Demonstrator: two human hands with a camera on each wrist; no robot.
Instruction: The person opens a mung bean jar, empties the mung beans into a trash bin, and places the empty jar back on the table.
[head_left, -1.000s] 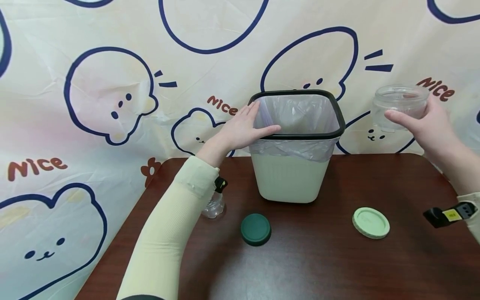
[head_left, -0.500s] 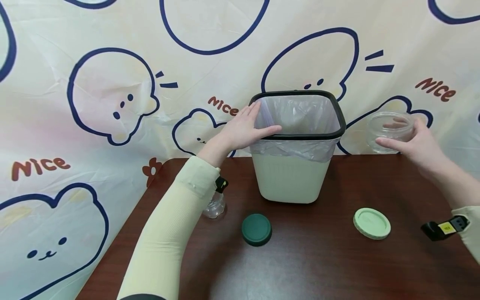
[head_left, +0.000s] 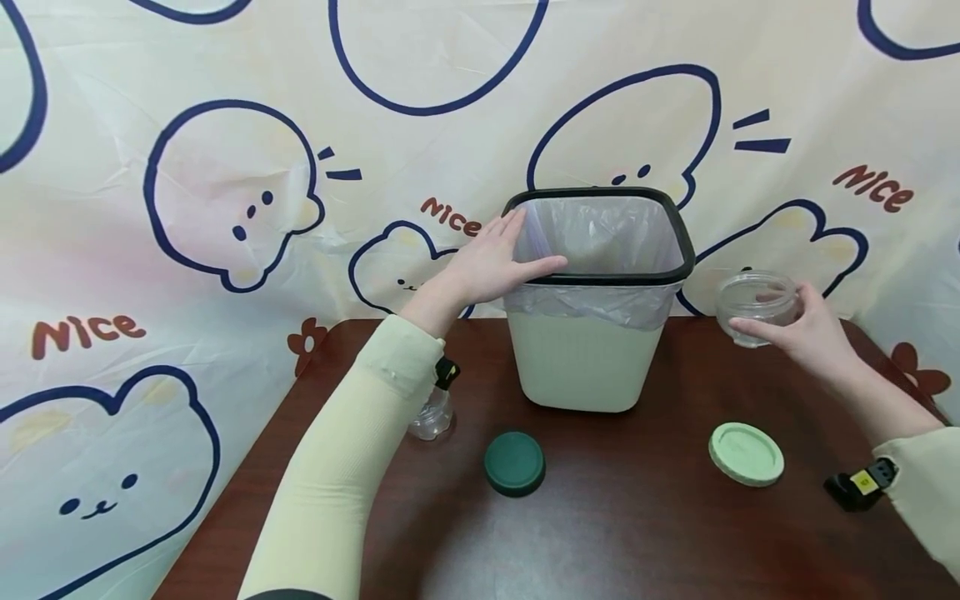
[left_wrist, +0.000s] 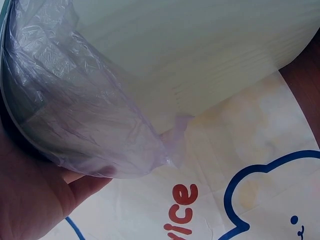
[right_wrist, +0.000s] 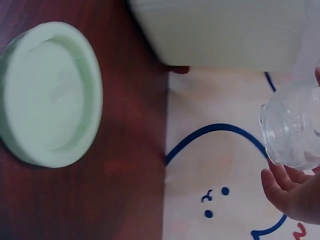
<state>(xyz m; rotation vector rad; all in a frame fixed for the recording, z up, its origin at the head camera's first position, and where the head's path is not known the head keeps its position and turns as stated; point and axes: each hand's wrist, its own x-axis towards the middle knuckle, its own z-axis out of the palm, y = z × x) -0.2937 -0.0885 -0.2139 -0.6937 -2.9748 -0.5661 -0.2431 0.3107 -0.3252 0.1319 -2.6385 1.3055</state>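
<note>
My left hand (head_left: 491, 262) rests on the black rim at the left corner of a pale green bin (head_left: 588, 358). Its fingers lie fairly straight, with the thumb along the front rim. A translucent bag (left_wrist: 95, 115) lines the bin and hangs over the edge; in the left wrist view part of a finger shows beneath it. Right of the bin, my right hand (head_left: 813, 337) grips a clear jar (head_left: 757, 308) between thumb and fingers, apart from the bin. The right wrist view shows the jar's (right_wrist: 285, 130) base and curled fingertips.
A dark green lid (head_left: 514, 462) lies in front of the bin. To the right is a light green lid (head_left: 746, 454). Partly behind my left forearm stands a small clear container (head_left: 432, 415). A printed cloth (head_left: 247, 358) hangs behind the brown table (head_left: 622, 525).
My right hand has lowered the jar and brought it slightly left, from above the back edge of the table down to about its level. The left hand stays on the bin rim.
</note>
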